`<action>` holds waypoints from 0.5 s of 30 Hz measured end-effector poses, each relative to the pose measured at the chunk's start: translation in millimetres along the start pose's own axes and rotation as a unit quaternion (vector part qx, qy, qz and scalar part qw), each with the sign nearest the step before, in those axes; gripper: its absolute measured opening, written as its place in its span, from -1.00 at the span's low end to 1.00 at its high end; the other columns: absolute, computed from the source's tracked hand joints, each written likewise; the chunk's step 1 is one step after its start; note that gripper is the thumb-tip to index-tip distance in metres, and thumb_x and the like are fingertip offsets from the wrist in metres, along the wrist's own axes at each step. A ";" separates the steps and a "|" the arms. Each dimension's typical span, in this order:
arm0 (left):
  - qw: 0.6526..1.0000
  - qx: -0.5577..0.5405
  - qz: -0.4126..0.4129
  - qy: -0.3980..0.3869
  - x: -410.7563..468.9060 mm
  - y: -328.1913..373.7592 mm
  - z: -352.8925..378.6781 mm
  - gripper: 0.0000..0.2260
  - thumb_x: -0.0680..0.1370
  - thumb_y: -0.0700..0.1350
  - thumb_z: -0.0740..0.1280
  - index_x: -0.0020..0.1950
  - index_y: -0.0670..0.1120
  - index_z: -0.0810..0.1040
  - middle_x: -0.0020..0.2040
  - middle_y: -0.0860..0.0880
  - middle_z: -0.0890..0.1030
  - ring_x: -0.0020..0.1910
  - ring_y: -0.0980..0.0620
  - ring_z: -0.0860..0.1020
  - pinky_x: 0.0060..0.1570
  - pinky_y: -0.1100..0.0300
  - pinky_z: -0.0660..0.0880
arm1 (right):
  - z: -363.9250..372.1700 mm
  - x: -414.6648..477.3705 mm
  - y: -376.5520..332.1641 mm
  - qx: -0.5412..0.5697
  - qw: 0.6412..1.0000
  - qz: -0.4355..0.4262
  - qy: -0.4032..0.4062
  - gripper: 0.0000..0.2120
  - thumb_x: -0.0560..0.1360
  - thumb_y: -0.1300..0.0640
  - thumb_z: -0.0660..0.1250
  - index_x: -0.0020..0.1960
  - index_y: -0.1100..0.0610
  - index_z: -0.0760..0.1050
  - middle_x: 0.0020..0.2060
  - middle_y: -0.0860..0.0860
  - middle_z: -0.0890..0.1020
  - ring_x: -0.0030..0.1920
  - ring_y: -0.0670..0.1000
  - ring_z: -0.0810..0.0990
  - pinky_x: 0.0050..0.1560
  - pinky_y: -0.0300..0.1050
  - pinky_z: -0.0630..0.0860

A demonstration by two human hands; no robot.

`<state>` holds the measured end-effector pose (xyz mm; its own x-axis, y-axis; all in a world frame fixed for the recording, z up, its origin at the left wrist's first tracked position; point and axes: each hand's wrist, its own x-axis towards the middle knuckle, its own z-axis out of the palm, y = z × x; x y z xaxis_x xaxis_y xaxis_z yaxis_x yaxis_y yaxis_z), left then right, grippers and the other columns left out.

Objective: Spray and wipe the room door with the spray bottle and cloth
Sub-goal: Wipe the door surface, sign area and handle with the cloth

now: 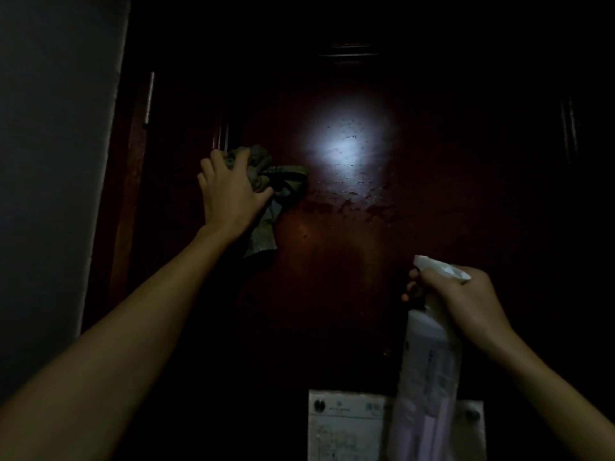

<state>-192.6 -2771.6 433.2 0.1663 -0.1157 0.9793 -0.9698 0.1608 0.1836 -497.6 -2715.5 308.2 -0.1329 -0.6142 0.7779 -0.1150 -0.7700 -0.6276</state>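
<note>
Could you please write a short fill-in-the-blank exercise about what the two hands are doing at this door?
1. The left hand presses a crumpled ____ against the dark red door.
2. The spray bottle is held in the ____ hand.
3. Wet droplets on the door lie to the ____ of the cloth.

Missing words: cloth; right; right

Door (332, 244): edges and upper panels lost in darkness.
Cloth (276, 181): partly covered by left hand (229, 194).
Spray bottle (429, 361): base cut off by bottom edge; label print blurred.
Posted notice (346, 427): text illegible, lower part cut off.
</note>
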 end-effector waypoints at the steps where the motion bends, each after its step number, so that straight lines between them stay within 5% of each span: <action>1: 1.000 -0.001 0.012 0.003 2.2 6.6 1.6 -0.33 0.43 0.18 0.41 0.46 -0.04 0.30 0.33 -0.25 0.33 0.29 -0.26 0.29 0.28 -0.08 0.26 | -1.2 -1.3 -0.6 -0.008 1.000 -0.008 0.005 -0.75 0.54 0.19 0.32 -0.26 0.26 0.62 -0.36 0.19 0.69 -0.31 0.12 0.66 -0.17 0.00 0.53; 15: 0.943 -0.092 0.319 -0.025 -54.3 269.2 73.3 -0.36 0.29 0.15 0.49 0.32 -0.02 0.48 0.19 -0.19 0.46 0.15 -0.22 0.42 0.09 -0.03 0.37 | -98.4 -57.8 -2.4 -0.099 0.985 0.010 0.142 -0.73 0.53 0.19 0.35 -0.25 0.36 0.57 -0.31 0.34 0.63 -0.30 0.12 0.61 -0.21 0.00 0.47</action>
<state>-475.7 -2793.9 423.2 -0.4541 0.0175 0.8908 -0.8211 0.3797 -0.4261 -586.5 -2661.1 261.7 -0.4031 -0.5352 0.7423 -0.2950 -0.6918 -0.6590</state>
